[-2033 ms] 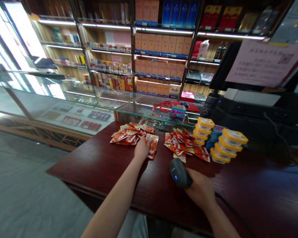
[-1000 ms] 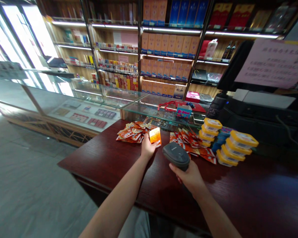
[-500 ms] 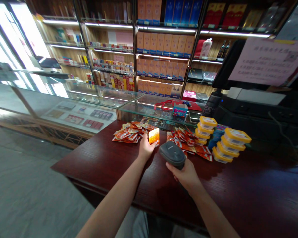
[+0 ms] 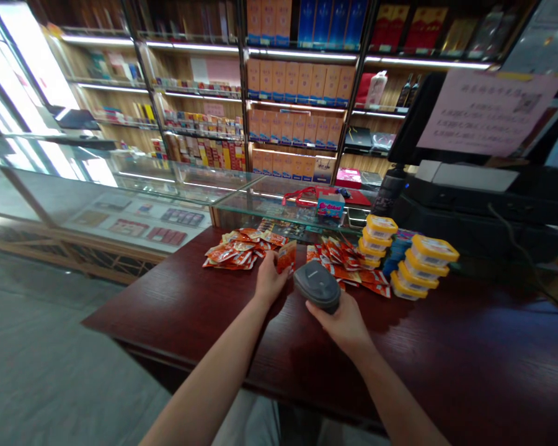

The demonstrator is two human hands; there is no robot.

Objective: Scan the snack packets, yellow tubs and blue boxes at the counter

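Note:
My left hand [image 4: 270,282] pinches an orange snack packet [image 4: 287,255], holding it upright above the dark wooden counter [image 4: 167,303]. My right hand [image 4: 346,322] is wrapped round the handle of a grey barcode scanner [image 4: 317,285], whose head points toward that packet; the handle is mostly hidden by the fingers. Just beyond my left hand lies a loose heap of orange packets [image 4: 237,248]. A second pile of orange packets [image 4: 341,259] spreads behind the scanner, partly covered by it.
Yellow-lidded tubs stand in a left stack [image 4: 374,243] and a right stack [image 4: 425,266]. Behind the counter runs a glass display case [image 4: 232,201] with a small blue and pink box [image 4: 331,206] on it. A monitor with a pink paper sign [image 4: 488,111] rises at the right.
The bright light on the packet in my left hand has gone, and its orange face now looks dim. Both hands keep their holds; the whole view has shifted slightly.

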